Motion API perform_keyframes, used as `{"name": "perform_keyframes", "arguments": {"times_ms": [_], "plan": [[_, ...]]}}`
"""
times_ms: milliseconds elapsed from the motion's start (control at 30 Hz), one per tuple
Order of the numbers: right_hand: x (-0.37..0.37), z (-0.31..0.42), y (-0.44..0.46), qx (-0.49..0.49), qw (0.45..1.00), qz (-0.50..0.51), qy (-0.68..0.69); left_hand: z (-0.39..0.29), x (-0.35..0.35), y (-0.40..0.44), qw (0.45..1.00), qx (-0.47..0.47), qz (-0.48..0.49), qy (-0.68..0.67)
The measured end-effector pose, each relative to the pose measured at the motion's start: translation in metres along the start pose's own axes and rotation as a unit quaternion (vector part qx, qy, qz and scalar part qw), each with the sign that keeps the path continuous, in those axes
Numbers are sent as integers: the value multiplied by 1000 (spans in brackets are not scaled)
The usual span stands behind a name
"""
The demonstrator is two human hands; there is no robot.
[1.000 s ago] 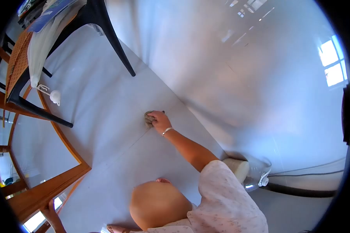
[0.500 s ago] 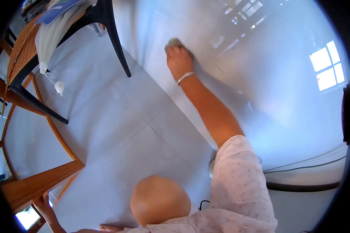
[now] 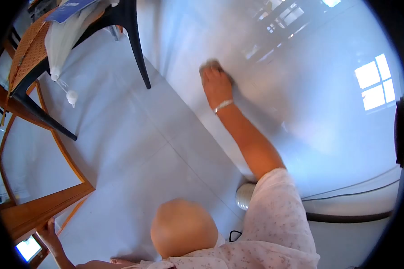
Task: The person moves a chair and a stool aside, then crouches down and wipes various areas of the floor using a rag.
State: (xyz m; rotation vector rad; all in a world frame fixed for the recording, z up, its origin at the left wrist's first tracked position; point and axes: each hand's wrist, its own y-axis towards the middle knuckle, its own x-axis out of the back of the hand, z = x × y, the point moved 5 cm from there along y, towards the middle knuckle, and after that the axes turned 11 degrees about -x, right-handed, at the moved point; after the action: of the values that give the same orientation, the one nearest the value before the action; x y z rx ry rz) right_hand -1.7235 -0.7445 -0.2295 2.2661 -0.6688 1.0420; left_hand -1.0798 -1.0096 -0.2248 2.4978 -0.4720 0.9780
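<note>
Open floor (image 3: 130, 166) between wooden frame (image 3: 49, 208) and wall (image 3: 309, 112), black chair legs (image 3: 138, 54) obstructing beyond

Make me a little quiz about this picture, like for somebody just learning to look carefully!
1. Pick one: what does the right hand hold against the shiny wall?
A) a brush
B) a cloth
C) a cup

2. True or false: the left hand is touching the shiny wall too.

3. Fill in the blank: the pale bracelet is on the ____ wrist.

Key:
1. B, a cloth.
2. False; it is over by the wooden frame, on the far side from the wall.
3. right
</note>
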Motion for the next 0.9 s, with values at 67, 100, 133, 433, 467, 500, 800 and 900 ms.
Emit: {"name": "perform_keyframes", "arguments": {"times_ms": [67, 100, 133, 433, 467, 500, 800, 900], "plan": [[-26, 8, -28, -9, 1000, -5, 29, 10, 0, -2, 1000, 15, 1, -6], [-27, 12, -36, -22, 998, -1, 64, 16, -1, -2, 1000, 27, 11, -4], [-31, 12, -31, -39, 996, -6, 79, 22, 0, -1, 1000, 27, 11, -4], [-41, 16, -26, -23, 991, 76, 111, -17, -4, 6, 998, -43, -25, 36], [-55, 22, -46, -52, 966, 176, 180, -24, -7, 6, 998, -51, -42, 12], [-63, 26, -66, -62, 957, 143, 243, -29, -9, 6, 997, -59, -57, -12], [-185, 56, -239, -250, 821, 273, 434, -28, 17, 8, 999, 13, 37, 31], [-194, 85, -220, -315, 835, 254, 373, -21, 21, 2, 997, 69, -10, -16]]}}
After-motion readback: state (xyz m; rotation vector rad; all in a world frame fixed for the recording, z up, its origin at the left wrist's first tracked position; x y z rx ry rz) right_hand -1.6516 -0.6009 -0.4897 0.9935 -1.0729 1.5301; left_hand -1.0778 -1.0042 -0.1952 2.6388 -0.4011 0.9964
